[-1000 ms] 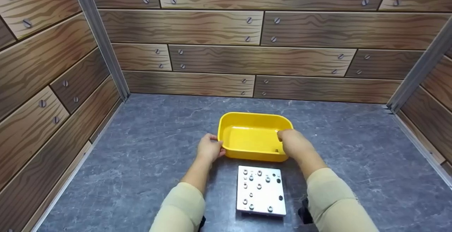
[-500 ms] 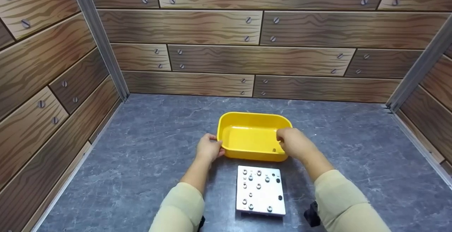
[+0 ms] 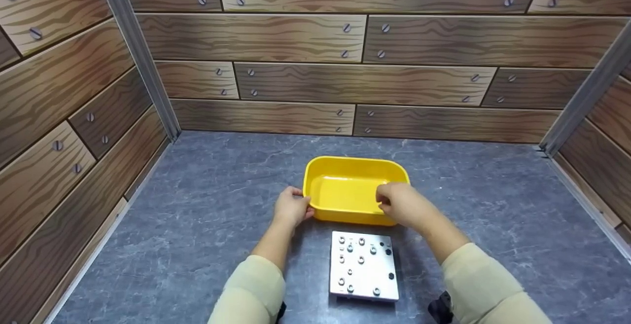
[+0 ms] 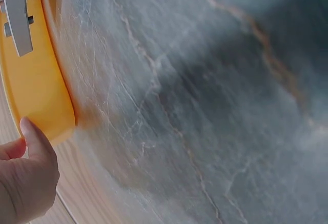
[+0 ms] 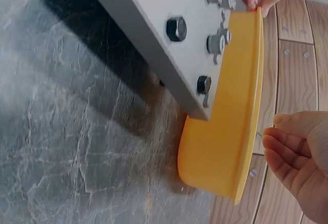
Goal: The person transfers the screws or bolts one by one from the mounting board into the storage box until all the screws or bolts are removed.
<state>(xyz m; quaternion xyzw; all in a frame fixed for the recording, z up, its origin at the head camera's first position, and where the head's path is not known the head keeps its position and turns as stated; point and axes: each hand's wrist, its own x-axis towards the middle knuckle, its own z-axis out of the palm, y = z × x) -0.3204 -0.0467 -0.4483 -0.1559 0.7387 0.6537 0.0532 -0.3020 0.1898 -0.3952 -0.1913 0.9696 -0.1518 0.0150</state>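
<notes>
My left hand (image 3: 291, 206) grips the left end of a yellow plastic bin (image 3: 355, 218), thumb on its outer wall in the left wrist view. The right hand (image 3: 402, 203) is over the bin's front right part with bent fingers (image 5: 279, 149). Nothing shows between these fingers, but their tips are partly hidden. Just in front of the bin lies a silver metal plate (image 3: 367, 279), carrying several socket-head bolts (image 3: 361, 260) and black hex bolts (image 5: 177, 28).
Grey marbled tabletop (image 3: 222, 191) surrounds the bin and plate. Wood-patterned walls (image 3: 296, 82) close off the back and both sides, with grey metal posts (image 3: 143, 57) at the corners.
My right hand has shifted left and slightly toward the bin's front wall. A small piece visible inside the bin before is now hidden from view. The left hand stays put.
</notes>
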